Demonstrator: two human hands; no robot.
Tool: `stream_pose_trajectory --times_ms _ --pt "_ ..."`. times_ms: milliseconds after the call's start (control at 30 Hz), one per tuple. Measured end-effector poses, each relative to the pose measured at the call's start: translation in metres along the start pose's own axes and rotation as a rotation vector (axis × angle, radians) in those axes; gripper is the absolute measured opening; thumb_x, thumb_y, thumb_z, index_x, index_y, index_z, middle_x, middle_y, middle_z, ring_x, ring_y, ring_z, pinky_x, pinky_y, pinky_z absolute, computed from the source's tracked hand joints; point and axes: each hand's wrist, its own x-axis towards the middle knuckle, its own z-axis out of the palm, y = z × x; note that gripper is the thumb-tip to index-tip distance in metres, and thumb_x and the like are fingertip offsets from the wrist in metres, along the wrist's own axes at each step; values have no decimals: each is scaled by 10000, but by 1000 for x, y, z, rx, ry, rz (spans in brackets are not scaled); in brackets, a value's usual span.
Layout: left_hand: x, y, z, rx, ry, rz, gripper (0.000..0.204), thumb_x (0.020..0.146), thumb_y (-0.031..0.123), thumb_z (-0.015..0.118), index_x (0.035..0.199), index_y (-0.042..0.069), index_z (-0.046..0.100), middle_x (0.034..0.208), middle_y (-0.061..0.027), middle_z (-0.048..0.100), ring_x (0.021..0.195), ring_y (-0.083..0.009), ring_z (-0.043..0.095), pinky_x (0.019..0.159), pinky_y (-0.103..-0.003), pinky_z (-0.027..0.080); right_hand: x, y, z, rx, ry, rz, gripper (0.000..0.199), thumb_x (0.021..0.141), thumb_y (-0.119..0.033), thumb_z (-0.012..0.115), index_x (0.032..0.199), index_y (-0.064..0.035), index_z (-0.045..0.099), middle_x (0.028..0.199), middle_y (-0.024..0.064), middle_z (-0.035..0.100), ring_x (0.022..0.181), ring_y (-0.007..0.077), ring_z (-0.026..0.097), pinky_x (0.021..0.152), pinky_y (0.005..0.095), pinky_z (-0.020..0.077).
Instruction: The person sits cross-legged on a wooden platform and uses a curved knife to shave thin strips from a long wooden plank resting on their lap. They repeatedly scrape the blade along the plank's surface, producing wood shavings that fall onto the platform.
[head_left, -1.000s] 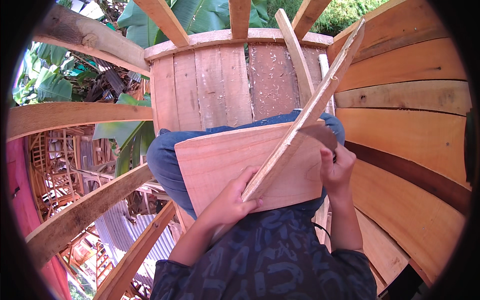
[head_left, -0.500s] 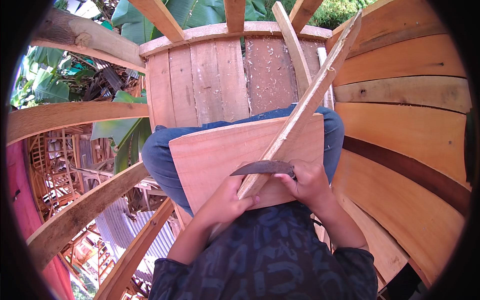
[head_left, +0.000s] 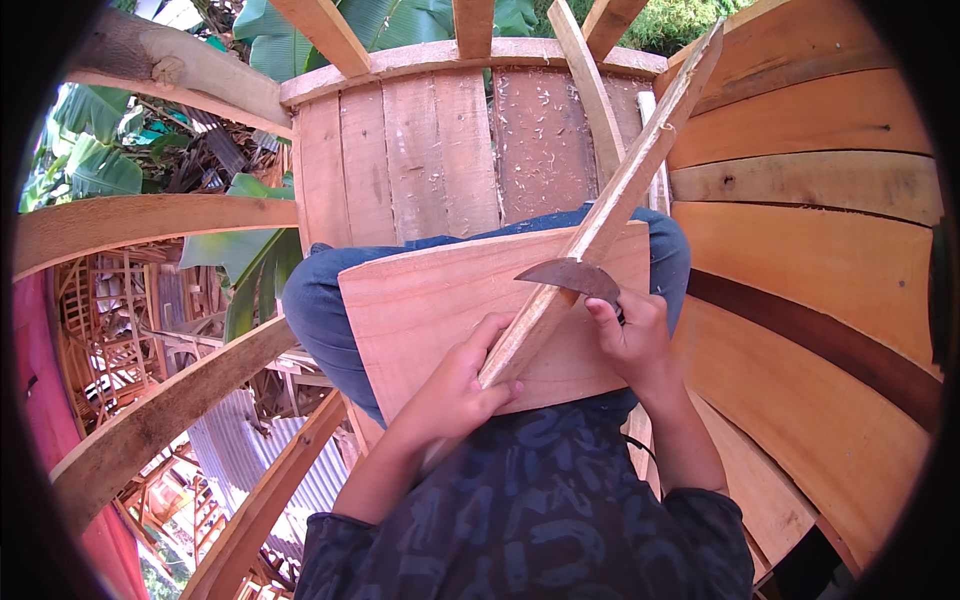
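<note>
My left hand (head_left: 468, 378) is closed around the near part of a long wooden strip (head_left: 602, 222), close to my body. The strip slants up and away to the right, across a flat wooden board (head_left: 430, 300) lying on my lap. In my right hand (head_left: 636, 338) is a knife with a dark curved blade (head_left: 572, 277); the fingers wrap its handle, which is mostly hidden. The blade lies across the strip, further along than my left hand, its tip pointing left. A pale raw face shows along the strip's upper edge.
Beyond my crossed legs (head_left: 340, 290) is a plank floor (head_left: 415, 150) scattered with shavings. Another strip (head_left: 588, 90) leans at the far rail (head_left: 420, 65). A plank wall (head_left: 800, 250) rises on the right; open beams (head_left: 170, 420) stand on the left, with metal sheeting (head_left: 235, 450) below.
My right hand and the knife have moved away from me along the strip, up and slightly right. My left hand keeps its hold in about the same place.
</note>
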Motion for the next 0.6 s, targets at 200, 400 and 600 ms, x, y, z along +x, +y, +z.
stream_pose_trajectory --times_ms 200,400,600 --pt "-5 8 0 -226 -1 -175 629 769 7 641 1349 16 399 1210 -166 562 1165 -221 510 996 -329 381 -3 6 8 -76 58 -80 366 840 -348 719 720 -15 625 611 154 566 542 337 585 474 381 443" --pt "-3 4 -1 -146 -30 -108 625 805 48 686 1360 39 400 1001 -37 552 880 -106 552 813 -281 461 -5 7 14 -130 140 -130 404 845 -362 710 706 -13 559 620 125 546 547 323 575 470 385 428" --pt "-4 7 -1 -181 -22 -129 604 802 42 686 1341 35 415 1045 -50 553 938 -115 544 831 -286 460 17 23 5 -152 488 0 477 920 -375 639 675 20 531 567 142 480 480 300 515 446 373 357"
